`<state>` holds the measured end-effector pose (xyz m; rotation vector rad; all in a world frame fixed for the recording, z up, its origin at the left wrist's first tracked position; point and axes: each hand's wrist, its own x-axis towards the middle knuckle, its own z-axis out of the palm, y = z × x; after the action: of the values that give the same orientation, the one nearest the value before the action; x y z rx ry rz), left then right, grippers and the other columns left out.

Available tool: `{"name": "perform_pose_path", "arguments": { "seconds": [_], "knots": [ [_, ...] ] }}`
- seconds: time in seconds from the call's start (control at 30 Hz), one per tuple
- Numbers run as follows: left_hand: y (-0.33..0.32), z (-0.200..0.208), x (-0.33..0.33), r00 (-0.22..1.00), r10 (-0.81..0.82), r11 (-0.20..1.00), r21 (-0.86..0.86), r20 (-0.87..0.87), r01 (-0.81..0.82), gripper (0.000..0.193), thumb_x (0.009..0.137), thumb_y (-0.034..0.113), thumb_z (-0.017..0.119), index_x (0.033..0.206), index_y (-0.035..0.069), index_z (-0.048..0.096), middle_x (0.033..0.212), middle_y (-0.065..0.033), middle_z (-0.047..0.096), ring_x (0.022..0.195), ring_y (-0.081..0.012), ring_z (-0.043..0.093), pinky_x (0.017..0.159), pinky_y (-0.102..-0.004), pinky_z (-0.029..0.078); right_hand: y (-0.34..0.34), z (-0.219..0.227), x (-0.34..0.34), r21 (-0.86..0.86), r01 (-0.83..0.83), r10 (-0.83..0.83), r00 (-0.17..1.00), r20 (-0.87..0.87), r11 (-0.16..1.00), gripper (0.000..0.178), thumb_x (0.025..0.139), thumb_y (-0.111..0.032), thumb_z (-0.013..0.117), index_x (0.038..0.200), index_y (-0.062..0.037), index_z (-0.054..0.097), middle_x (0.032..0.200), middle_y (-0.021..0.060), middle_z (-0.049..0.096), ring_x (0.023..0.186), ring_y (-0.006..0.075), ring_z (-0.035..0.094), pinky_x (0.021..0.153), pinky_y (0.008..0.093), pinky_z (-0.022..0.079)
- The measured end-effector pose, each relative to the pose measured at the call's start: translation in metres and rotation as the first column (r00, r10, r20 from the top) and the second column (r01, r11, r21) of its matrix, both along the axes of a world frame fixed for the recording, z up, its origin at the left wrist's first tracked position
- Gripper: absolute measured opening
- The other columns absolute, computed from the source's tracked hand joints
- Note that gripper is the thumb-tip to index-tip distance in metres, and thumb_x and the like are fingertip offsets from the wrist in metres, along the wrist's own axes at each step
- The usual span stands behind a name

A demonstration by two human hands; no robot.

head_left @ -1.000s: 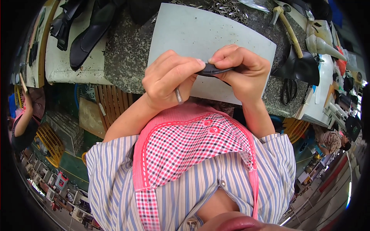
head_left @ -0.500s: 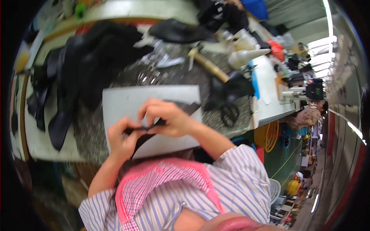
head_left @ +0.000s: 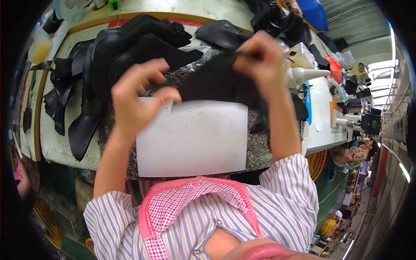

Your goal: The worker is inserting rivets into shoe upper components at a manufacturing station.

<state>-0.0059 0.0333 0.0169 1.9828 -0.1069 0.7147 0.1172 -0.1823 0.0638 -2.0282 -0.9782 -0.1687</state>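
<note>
My right hand is raised over the far side of the work surface, closed on the upper edge of a black leather-like piece. The piece hangs spread out beyond a pale rectangular board. My left hand holds nothing; its thumb and fingers are apart, slightly blurred. It hovers over the board's far left corner, near the left end of the black piece. Dark specks are scattered across the board.
Black shaped pieces are heaped at the left and back of the table. A white cone-tipped bottle lies at the right. Beyond it are a red bag and a blue bin. Another person is farther right.
Both hands have moved away from me and apart from each other. My left hand has let go of the black piece, which my right hand has carried off the board to the far side.
</note>
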Motion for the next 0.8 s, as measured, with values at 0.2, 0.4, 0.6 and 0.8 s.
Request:
{"name": "perform_pose_path", "arguments": {
  "seconds": [0.2, 0.4, 0.6, 0.8],
  "knots": [
    [0.049, -0.035, 0.061, 0.907, 0.408, 0.578, 0.739, 0.106, -0.346, 0.061, 0.056, 0.035, 0.074, 0.111, 0.017, 0.053, 0.098, -0.0034, 0.049, 0.082, -0.0223, 0.052, 0.064, -0.0308, 0.047, -0.009, -0.035, 0.121, 0.059, -0.009, -0.023, 0.852, 0.523, 0.998, 0.064, 0.060, -0.027, 0.074, 0.111, -0.0041, 0.045, 0.114, 0.0159, 0.045, 0.111, 0.0341, 0.037, 0.093, 0.0429, 0.031],
    [0.068, -0.056, 0.074, 0.858, 0.483, 0.494, 0.754, 0.176, -0.433, 0.060, 0.060, 0.037, 0.070, 0.115, 0.025, 0.048, 0.092, -0.0018, 0.052, 0.085, -0.0238, 0.051, 0.066, -0.0334, 0.047, 0.025, -0.092, 0.017, -0.387, -0.013, 0.119, 0.961, 0.250, 0.922, 0.014, 0.070, -0.015, 0.063, 0.080, -0.0071, 0.057, 0.075, 0.0059, 0.057, 0.069, 0.0230, 0.055, 0.062, 0.0309, 0.045],
    [0.071, 0.032, 0.058, 0.969, 0.173, 0.973, -0.119, -0.178, -0.196, 0.041, 0.065, 0.009, 0.072, 0.102, 0.006, 0.056, 0.086, -0.0055, 0.061, 0.077, -0.0133, 0.057, 0.072, -0.0247, 0.044, 0.038, -0.113, -0.005, -0.473, 0.136, -0.117, 0.991, 0.069, 0.871, 0.020, 0.070, -0.022, 0.065, 0.083, -0.0083, 0.056, 0.069, 0.0034, 0.057, 0.064, 0.0208, 0.056, 0.059, 0.0313, 0.044],
    [0.026, 0.055, 0.014, 0.963, -0.232, 0.848, 0.457, -0.133, 0.268, 0.048, 0.052, 0.013, 0.075, 0.098, 0.011, 0.058, 0.084, -0.0071, 0.054, 0.079, -0.0258, 0.053, 0.068, -0.0330, 0.045, 0.004, -0.165, 0.027, -0.191, 0.139, -0.183, 0.955, -0.235, 0.972, 0.017, 0.066, -0.020, 0.066, 0.082, -0.0131, 0.064, 0.069, 0.0040, 0.060, 0.063, 0.0180, 0.058, 0.058, 0.0323, 0.045]
  ]
}}
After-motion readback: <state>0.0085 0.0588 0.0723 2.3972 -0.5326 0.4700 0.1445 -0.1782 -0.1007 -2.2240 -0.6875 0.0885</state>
